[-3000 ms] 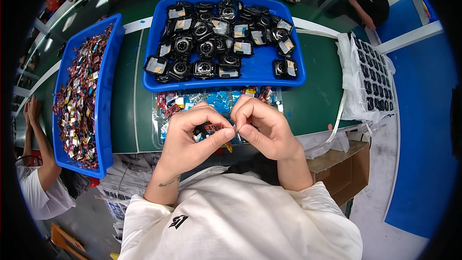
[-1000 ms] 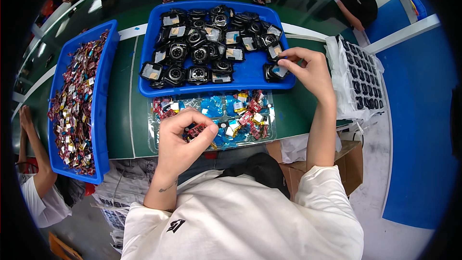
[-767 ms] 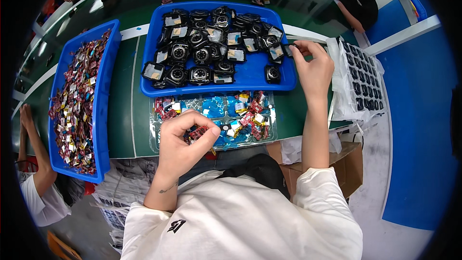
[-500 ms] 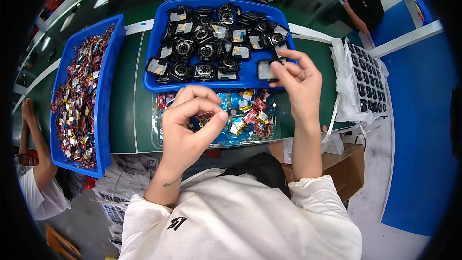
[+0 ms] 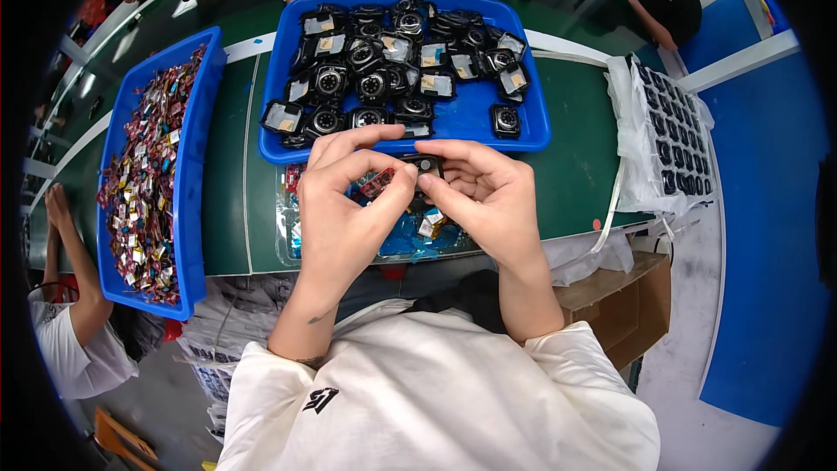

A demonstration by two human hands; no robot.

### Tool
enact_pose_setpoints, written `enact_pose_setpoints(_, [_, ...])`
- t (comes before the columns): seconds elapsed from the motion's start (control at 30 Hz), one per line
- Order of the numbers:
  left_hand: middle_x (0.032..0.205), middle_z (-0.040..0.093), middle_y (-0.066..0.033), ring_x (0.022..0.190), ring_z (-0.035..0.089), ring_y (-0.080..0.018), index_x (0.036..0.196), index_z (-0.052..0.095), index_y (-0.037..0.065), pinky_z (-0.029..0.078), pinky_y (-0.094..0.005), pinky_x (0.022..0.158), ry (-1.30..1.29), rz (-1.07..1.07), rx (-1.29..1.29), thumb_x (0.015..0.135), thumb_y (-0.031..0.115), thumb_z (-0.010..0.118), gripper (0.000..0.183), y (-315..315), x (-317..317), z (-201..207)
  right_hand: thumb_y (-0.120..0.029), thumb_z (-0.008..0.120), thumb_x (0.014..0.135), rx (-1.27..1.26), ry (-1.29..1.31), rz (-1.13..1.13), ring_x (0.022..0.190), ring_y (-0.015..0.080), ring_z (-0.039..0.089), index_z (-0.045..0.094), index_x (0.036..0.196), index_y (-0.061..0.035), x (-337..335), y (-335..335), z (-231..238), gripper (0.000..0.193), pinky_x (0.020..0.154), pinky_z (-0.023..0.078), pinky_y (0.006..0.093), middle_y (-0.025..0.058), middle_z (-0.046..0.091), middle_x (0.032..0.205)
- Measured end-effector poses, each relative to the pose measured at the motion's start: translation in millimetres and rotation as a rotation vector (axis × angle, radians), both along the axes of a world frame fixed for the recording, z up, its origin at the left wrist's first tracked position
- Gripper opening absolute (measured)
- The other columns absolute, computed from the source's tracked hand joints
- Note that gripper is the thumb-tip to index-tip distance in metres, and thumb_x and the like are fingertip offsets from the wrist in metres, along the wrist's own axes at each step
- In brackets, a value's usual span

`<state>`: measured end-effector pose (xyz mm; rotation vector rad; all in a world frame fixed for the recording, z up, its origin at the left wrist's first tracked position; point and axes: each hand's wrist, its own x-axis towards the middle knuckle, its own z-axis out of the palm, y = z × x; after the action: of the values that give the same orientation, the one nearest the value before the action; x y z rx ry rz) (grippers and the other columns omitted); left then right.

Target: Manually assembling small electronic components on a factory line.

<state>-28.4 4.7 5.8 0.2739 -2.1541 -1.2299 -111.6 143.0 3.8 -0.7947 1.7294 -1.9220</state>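
Observation:
A small black watch case [image 5: 429, 163] is held between my two hands, just in front of the blue tray [image 5: 532, 141]. My right hand [image 5: 490, 196] pinches it from the right, thumb below and index finger along the top. My left hand [image 5: 353, 192] closes on its left side, with thumb and fingertips at the edge; fingers partly cover the case. Below the hands sits a clear plastic tray [image 5: 286, 255] with small red, yellow and white parts [image 5: 432, 223], partly hidden. Many black watch cases [image 5: 330, 80] are heaped in the blue tray, and one [image 5: 505, 120] lies apart at the right.
A long blue bin [image 5: 193, 209] of small red and yellow parts stands at the left. At the right is a white-wrapped stack [image 5: 623, 135] with rows of black pieces. An open cardboard box [image 5: 623, 314] stands below the table edge. Other people [image 5: 74, 314] sit nearby.
My right hand has moved left and nearer from the tray's right side, bringing a watch case to my left hand. The view has shifted slightly.

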Motion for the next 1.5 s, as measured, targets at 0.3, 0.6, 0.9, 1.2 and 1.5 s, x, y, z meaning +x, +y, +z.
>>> enact_pose_setpoints(0.3, [0.101, 0.069, -0.0098, 0.098, 0.057, -0.0228, 0.074, 0.070, 0.003, 0.041, -0.0349, 0.089, -0.025, 0.002, 0.060, 0.072, 0.009, 0.070, 0.006, 0, -2, -2, 0.000, 0.066, 0.084, -0.013, 0.063, -0.055, 0.071, 0.0048, 0.061, 0.065, 0.107, 0.0036, 0, -3, -4, 0.024, 0.061, 0.049, 0.0173, 0.0064, 0.068, 0.084])
enact_pose_setpoints(0.6, [0.095, 0.071, -0.0113, 0.087, 0.063, -0.0214, 0.084, 0.073, 0.002, 0.046, -0.0306, 0.080, 0.003, 0.012, 0.106, 0.073, 0.007, 0.075, 0.013, 9, 1, 1, 0.006, 0.066, 0.081, -0.175, 0.069, -0.164, 0.076, 0.0072, 0.063, 0.067, 0.093, 0.0024, -2, -6, -8, 0.012, 0.062, 0.052, 0.0177, 0.0073, 0.067, 0.089])
enact_pose_setpoints(0.9, [0.075, 0.065, -0.0053, 0.071, 0.058, -0.0121, 0.081, 0.072, 0.002, 0.043, -0.0239, 0.063, -0.131, 0.029, 0.131, 0.074, 0.008, 0.076, 0.011, 7, 11, 4, 0.007, 0.067, 0.080, -0.186, -0.013, -0.150, 0.074, 0.0054, 0.060, 0.058, 0.093, 0.0038, -8, -5, -8, 0.016, 0.062, 0.049, 0.0168, 0.0074, 0.064, 0.087])
enact_pose_setpoints(1.2, [0.082, 0.067, -0.0039, 0.071, 0.057, -0.0047, 0.089, 0.070, -0.004, 0.045, -0.0177, 0.062, -0.044, -0.289, 0.864, 0.083, 0.003, 0.070, 0.010, 9, 13, -3, 0.007, 0.068, 0.075, -0.273, 0.134, -0.185, 0.075, 0.0097, 0.062, 0.054, 0.086, 0.0008, -7, -11, -20, 0.019, 0.066, 0.051, 0.0217, 0.0107, 0.066, 0.088])
enact_pose_setpoints(1.5, [0.081, 0.067, -0.0056, 0.072, 0.061, -0.0062, 0.090, 0.067, -0.005, 0.047, -0.0179, 0.064, -0.077, -0.248, 0.810, 0.082, 0.000, 0.070, 0.010, 4, 14, -9, 0.008, 0.068, 0.072, -0.146, 0.280, -0.156, 0.073, 0.0090, 0.062, 0.054, 0.078, 0.0009, -4, -4, -14, 0.017, 0.062, 0.051, 0.0212, 0.0133, 0.066, 0.089])
